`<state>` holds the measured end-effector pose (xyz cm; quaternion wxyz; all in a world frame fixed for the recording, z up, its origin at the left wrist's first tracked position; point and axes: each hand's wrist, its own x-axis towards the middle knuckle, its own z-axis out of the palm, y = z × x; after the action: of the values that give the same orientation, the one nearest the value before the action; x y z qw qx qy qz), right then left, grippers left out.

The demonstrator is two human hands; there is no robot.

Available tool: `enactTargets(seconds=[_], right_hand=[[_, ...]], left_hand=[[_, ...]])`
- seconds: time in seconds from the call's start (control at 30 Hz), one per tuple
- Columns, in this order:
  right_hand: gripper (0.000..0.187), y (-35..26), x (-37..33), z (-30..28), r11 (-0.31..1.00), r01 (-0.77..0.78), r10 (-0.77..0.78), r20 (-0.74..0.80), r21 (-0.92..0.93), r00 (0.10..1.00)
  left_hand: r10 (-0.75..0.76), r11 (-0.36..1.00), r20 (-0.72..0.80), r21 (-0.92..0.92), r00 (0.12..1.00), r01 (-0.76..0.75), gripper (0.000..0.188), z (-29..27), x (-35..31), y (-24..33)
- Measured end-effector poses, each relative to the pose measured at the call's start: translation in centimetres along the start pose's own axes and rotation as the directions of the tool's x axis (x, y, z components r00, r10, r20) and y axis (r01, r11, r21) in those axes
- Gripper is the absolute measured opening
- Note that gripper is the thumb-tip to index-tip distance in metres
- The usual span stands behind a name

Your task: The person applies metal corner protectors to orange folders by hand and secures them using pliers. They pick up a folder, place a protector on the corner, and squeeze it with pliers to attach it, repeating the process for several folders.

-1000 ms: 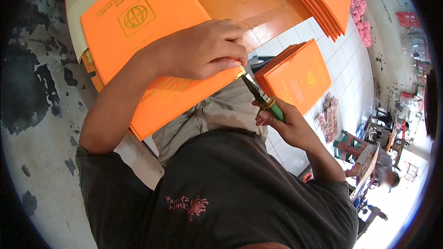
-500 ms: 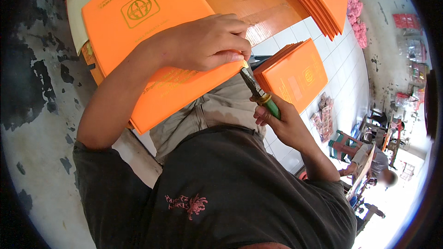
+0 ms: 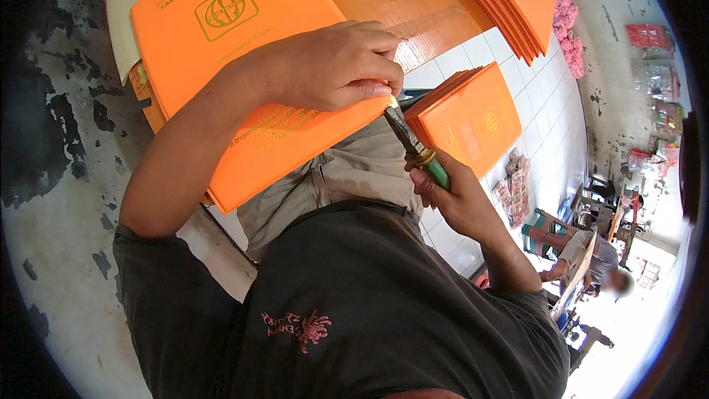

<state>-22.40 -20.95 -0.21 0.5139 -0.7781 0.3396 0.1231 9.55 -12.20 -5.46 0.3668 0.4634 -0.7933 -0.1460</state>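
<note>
A large orange folder [image 3: 295, 7] with gold print lies in front of me, its near edge over my lap. My left hand [image 3: 340, 66] is closed on its right corner, thumb on top and the other fingers curled over the edge. A small gold-coloured corner piece [image 3: 392, 101] shows at that corner, just past my thumb tip. My right hand [image 3: 456, 192] is wrapped round the green handles of a pair of pliers [image 3: 401, 133]. The dark jaws meet the gold corner piece; whether they are clamped tight on it I cannot tell.
A stack of orange folders [image 3: 473, 122] stands right of the pliers, with another stack [image 3: 509, 4] beyond it on the brown table [image 3: 377, 0]. Pink bundles [image 3: 557, 0] line the wall. A person [image 3: 602, 262] sits at a bench at far right.
Both hands keep their hold at the folder's corner, and the pliers remain against the gold corner piece. The view has shifted very slightly.
</note>
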Motion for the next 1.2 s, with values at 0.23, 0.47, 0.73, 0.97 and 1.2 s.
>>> enactTargets(seconds=[0.23, 0.47, 0.73, 0.97, 1.2], right_hand=[[0.035, -0.6, -0.2, -0.1, 0.990, 0.029, -0.036, -0.048, -0.141, 0.998], [0.029, -1.3, -0.2, 0.1, 0.981, 0.011, -0.028, -0.084, -0.192, 0.996], [0.028, -1.0, -0.4, -0.4, 0.997, -0.065, 0.064, 0.033, 0.038, 0.997], [0.034, 1.7, -1.2, -2.0, 0.996, 0.091, -0.092, 0.085, 0.013, 0.992], [0.041, 4.7, -1.6, -1.4, 0.998, 0.044, -0.038, 0.104, -0.053, 0.994]], left_hand=[[0.016, 1.000, -0.001, 0.001, 1.000, -0.016, 0.017, -0.1, 0.1, -0.1], [0.023, 1.000, 0.004, -0.005, 1.000, -0.023, 0.016, 0.0, 0.1, -0.2], [-0.009, 1.000, 0.000, -0.026, 1.000, 0.009, 0.016, -0.2, 0.3, 0.1], [-0.029, 0.999, 0.023, 0.017, 0.999, 0.028, 0.019, -0.3, 0.3, 0.2], [-0.091, 0.996, 0.112, 0.005, 0.990, 0.091, 0.021, -0.8, 0.6, 0.6]])
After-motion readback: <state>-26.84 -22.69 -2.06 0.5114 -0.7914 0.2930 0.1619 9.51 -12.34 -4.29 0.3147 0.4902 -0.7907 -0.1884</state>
